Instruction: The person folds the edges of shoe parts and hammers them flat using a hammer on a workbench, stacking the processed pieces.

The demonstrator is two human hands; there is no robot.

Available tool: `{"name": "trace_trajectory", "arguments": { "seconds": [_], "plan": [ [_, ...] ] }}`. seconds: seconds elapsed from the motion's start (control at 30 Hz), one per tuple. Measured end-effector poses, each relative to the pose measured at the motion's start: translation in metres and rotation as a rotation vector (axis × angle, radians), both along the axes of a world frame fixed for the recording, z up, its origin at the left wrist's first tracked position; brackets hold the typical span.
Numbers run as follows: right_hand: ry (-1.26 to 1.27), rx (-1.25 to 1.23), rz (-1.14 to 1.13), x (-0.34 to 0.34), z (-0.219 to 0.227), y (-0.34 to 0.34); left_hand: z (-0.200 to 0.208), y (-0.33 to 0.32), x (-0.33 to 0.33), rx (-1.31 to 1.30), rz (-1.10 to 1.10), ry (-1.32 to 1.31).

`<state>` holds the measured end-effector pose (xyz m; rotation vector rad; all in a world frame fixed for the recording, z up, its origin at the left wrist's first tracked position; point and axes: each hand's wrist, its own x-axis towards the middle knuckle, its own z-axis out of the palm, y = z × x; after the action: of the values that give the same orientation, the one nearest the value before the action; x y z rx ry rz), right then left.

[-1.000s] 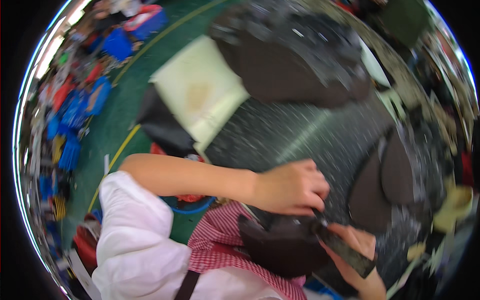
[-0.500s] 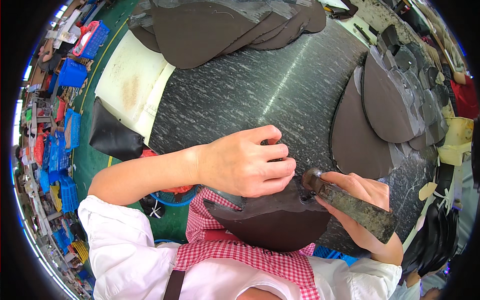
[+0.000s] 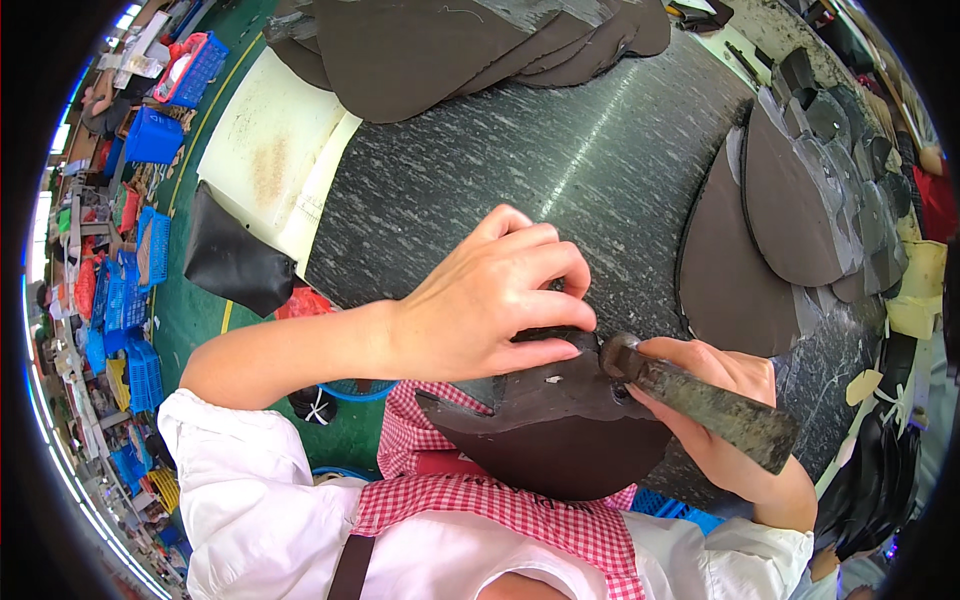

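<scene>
Left hand [image 3: 485, 305] pinches dark brown curved leather piece [image 3: 560, 430] at near edge of black speckled counter [image 3: 560, 170]; right hand [image 3: 715, 400] grips worn cylindrical punch tool [image 3: 700, 400] on it; similar leather stacks [image 3: 780, 210] right and beyond

A factory workshop floor where dark sheet material is being cut and worked by hand.

Stacks of dark cut pieces [image 3: 470, 45] are lying along the far edge of a speckled black table [image 3: 560, 190], and more rounded cut-outs [image 3: 800, 190] are overlapping at its right side. A worn cream slab [image 3: 265, 165] is sitting at the table's left end. Beyond it, a green painted floor [image 3: 195, 310] with a yellow line is running past rows of blue plastic crates [image 3: 150, 135], and pale offcuts [image 3: 915, 290] are gathering at the right edge.
</scene>
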<state>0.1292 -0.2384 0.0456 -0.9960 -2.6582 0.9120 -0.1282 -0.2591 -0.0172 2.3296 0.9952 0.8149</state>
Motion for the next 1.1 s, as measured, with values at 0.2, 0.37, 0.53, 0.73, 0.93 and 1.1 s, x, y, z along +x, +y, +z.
{"name": "trace_trajectory", "arguments": {
  "seconds": [0.2, 0.37, 0.53, 0.73, 0.93, 1.1],
  "plan": [
    [0.133, 0.186, 0.055, 0.003, -0.011, 0.009, -0.008, -0.008, 0.004, 0.047, -0.035, -0.063],
    [0.057, 0.209, 0.131, -0.008, -0.007, 0.012, 0.0, -0.027, 0.015, 0.429, -0.072, 0.259],
    [0.031, 0.252, 0.116, -0.005, -0.014, 0.005, 0.004, -0.022, -0.004, 0.002, 0.139, 0.015],
    [0.125, 0.376, 0.192, -0.01, -0.015, 0.014, -0.011, -0.037, 0.003, 0.192, 0.062, -0.006],
    [0.074, 0.303, 0.235, -0.021, -0.007, 0.018, -0.006, -0.052, 0.015, 0.291, 0.128, 0.156],
    [0.088, 0.257, 0.224, -0.021, -0.009, 0.019, -0.004, -0.052, -0.008, 0.07, 0.22, -0.014]
  ]
}}
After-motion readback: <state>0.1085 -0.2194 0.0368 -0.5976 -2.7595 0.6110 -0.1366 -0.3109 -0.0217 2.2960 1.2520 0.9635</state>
